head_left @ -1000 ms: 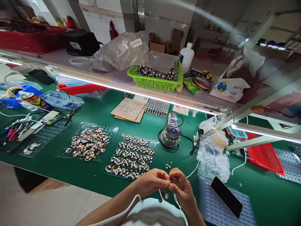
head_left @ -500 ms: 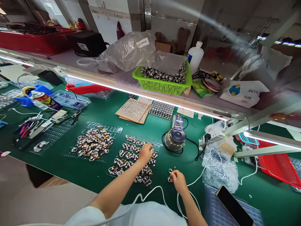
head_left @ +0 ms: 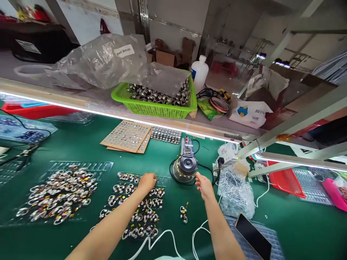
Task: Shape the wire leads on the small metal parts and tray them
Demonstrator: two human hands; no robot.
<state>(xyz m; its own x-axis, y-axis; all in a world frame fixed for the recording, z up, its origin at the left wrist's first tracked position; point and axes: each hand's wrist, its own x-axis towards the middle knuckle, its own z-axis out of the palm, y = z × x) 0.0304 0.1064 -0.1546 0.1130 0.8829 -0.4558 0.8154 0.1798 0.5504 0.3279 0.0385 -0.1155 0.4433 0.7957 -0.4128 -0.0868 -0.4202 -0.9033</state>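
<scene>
My left hand [head_left: 147, 181] is over the upper right part of a clear tray [head_left: 164, 180] that carries rows of small white looped wire parts [head_left: 148, 216]. Its fingers are curled together, and whatever they pinch is too small to make out. My right hand [head_left: 204, 186] is beside the right edge of a round black-topped device [head_left: 187, 166] with small yellow pieces around its rim. The fingers of that hand are apart, with nothing visible in them. A few loose wire parts [head_left: 183, 213] lie on the green mat between my forearms.
A heap of similar wire parts [head_left: 62, 191] covers another tray at left. Boards of small metal discs [head_left: 126, 135] lie at the back. A shelf above bears a green basket [head_left: 159, 108]. Bubble wrap [head_left: 235, 195] and a phone [head_left: 253, 236] are at right.
My hands were together near my body, then parted. My left hand went to the tray; my right hand left the loose wire parts and moved forward to the round device. The view has shifted.
</scene>
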